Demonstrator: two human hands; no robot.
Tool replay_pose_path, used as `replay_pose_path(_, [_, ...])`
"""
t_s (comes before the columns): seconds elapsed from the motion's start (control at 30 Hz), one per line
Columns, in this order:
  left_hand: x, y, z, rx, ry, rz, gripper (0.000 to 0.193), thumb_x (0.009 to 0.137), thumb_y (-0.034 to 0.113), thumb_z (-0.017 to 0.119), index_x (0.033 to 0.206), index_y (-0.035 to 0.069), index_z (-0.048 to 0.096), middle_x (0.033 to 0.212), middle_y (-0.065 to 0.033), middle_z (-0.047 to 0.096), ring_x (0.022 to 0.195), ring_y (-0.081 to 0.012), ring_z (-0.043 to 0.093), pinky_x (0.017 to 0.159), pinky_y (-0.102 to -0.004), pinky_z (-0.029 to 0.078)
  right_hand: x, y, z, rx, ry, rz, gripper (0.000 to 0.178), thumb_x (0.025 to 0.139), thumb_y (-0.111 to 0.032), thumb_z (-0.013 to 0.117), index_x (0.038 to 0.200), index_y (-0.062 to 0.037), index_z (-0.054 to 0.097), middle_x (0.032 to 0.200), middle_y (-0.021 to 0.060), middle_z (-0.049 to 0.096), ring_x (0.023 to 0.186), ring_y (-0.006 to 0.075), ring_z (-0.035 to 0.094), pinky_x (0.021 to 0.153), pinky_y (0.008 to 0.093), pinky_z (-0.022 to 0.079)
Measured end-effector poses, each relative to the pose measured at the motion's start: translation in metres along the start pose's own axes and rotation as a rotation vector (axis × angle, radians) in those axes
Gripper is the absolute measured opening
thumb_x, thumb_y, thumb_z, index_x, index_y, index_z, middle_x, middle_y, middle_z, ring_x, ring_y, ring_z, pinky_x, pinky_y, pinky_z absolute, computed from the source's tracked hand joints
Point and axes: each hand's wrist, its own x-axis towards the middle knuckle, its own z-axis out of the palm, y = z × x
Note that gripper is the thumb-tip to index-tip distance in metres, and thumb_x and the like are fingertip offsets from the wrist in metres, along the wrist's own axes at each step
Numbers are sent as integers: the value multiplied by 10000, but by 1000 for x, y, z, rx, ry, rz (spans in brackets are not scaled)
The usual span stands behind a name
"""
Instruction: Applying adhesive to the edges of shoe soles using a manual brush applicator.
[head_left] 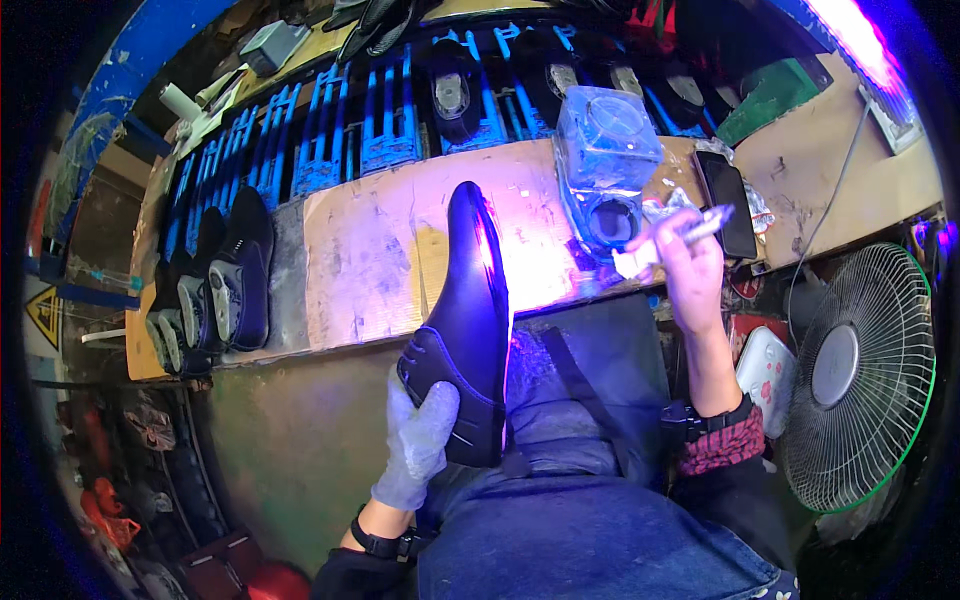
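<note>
My left hand (418, 430), in a grey glove, is closed round the heel end of a black shoe (462, 300). The shoe points away from me with its toe over the bench, and light glints along its right edge. In my bare right hand (690, 275) is a short pale brush (650, 255), slightly blurred, its wide end toward the left. Right beside that hand stands a cloudy plastic container (612, 140) with an open round mouth (612, 222) at its near end.
Several black shoes (245, 270) stand at the bench's left end. Behind the cardboard-covered bench top (370, 250) runs a blue rack (390, 110) carrying more shoes. A dark phone (727, 205) lies at right, near crumpled wrapping. A large fan (850, 370) stands close to my right arm.
</note>
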Motion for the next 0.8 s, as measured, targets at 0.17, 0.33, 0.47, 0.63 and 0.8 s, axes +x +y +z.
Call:
replay_pose_path(0.17, [-5, 0, -2, 86, -68, 49, 532, 823, 145, 618, 1270, -8, 374, 1163, -102, 544, 1000, -177, 575, 869, -324, 487, 39, -39, 67, 195, 22, -108, 107, 928, -104, 525, 853, -26, 523, 759, 43, 596, 610, 96, 576, 544, 223, 460])
replay_pose_path(0.33, [-4, 7, 2, 95, -144, 59, 630, 792, 276, 687, 1258, -25, 389, 1171, -107, 543, 1026, -175, 566, 879, -311, 474, 21, -53, 62, 64, -199, 50, 97, 911, -83, 542, 829, -33, 528, 722, 33, 570, 622, 82, 576, 557, 221, 455])
replay_pose_path(0.47, [-7, 5, -3, 157, -126, 93, 681, 777, 334, 714, 1260, -28, 400, 1192, -114, 538, 1058, -168, 551, 904, -318, 458, 56, -48, 70, 203, -54, -193, 142, 935, -115, 510, 825, -30, 535, 700, 59, 602, 589, 99, 586, 530, 229, 465])
replay_pose_path(0.63, [-9, 6, 2, 127, -142, 94, 709, 784, 347, 702, 1289, -34, 384, 1213, -115, 532, 1072, -171, 549, 914, -317, 452, 65, -52, 73, -16, -24, -220, 118, 924, -107, 524, 836, -29, 525, 731, 51, 611, 602, 92, 586, 554, 228, 480])
replay_pose_path(0.8, [-5, 11, 2, 70, -164, 66, 714, 804, 358, 675, 1313, -38, 368, 1206, -117, 544, 1073, -183, 559, 915, -316, 455, 27, -41, 82, 29, -15, -383, 40, 816, -26, 592, 815, -13, 554, 752, 43, 583, 653, 111, 572, 599, 250, 457])
